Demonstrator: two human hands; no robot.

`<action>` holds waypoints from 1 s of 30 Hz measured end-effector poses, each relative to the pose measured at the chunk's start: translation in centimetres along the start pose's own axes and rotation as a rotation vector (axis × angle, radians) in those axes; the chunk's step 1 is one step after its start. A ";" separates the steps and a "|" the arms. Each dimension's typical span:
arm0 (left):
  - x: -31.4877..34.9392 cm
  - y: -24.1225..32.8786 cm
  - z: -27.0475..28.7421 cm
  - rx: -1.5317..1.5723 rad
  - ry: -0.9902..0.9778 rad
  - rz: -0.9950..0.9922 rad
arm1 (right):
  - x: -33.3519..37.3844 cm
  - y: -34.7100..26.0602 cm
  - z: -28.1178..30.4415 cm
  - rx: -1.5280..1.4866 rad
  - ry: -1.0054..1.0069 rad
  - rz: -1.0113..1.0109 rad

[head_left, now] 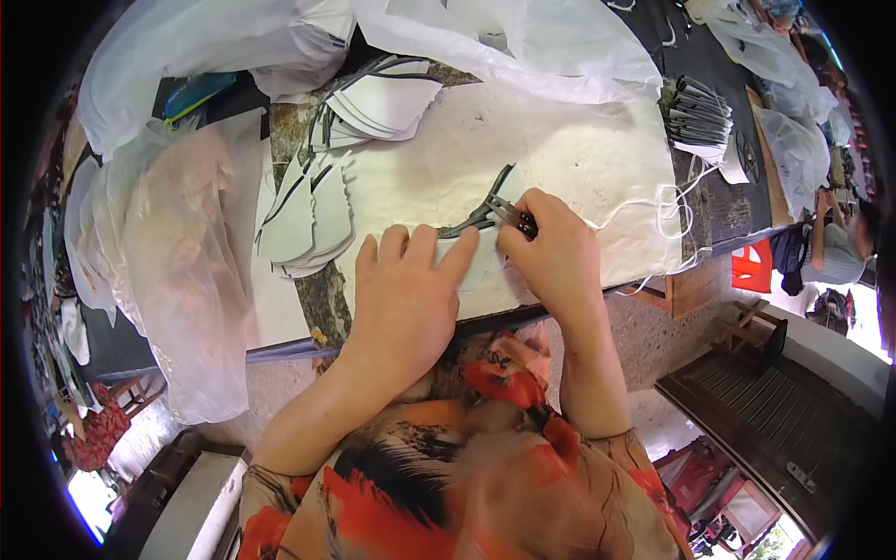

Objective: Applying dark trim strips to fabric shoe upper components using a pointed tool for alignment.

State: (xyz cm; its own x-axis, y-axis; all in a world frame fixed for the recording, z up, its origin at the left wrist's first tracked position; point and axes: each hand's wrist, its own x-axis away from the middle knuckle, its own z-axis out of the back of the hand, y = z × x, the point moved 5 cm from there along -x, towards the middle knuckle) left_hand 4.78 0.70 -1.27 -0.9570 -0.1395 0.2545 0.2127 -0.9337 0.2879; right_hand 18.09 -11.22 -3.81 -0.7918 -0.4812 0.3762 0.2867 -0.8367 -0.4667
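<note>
My right hand is closed around a pair of small dark metal thread snips, whose tips point left at a black edging strip. This strip runs along the upper edge of a white cut piece lying on the pale work sheet. My left hand rests flat with fingers spread, its fingertips on or beside the piece and its black edge. Much of the piece is hidden under both hands. Left of my left hand lies a fanned stack of white pieces with dark edging; beyond it is a similar stack.
Translucent plastic bags cover the left side, and another plastic sheet lies along the back. At right stand a bundle of black-edged pieces and a loose white cord. The table's near edge runs below my hands. Other people sit farther off.
</note>
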 end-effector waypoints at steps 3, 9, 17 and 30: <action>0.1 -0.4 0.0 0.153 0.191 0.021 | 0.1 1.0 0.4 -0.220 0.051 0.089; 1.2 -0.4 -0.7 0.143 0.387 -0.018 | 1.0 1.0 1.0 -0.569 -0.077 0.087; 0.6 -1.4 -0.1 0.377 0.393 -0.021 | 1.5 0.3 1.1 -0.572 0.025 0.295; -3.8 -4.1 0.5 0.894 0.013 0.145 | 2.6 -0.8 0.9 -0.454 0.150 0.639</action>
State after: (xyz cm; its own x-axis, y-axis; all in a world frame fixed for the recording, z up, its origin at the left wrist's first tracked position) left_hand 7.61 5.16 -2.97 -0.9096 -0.2446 0.3358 0.4007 -0.3032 0.8646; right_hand 16.25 -12.03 -1.73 -0.6220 -0.7641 -0.1708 0.4876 -0.2074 -0.8481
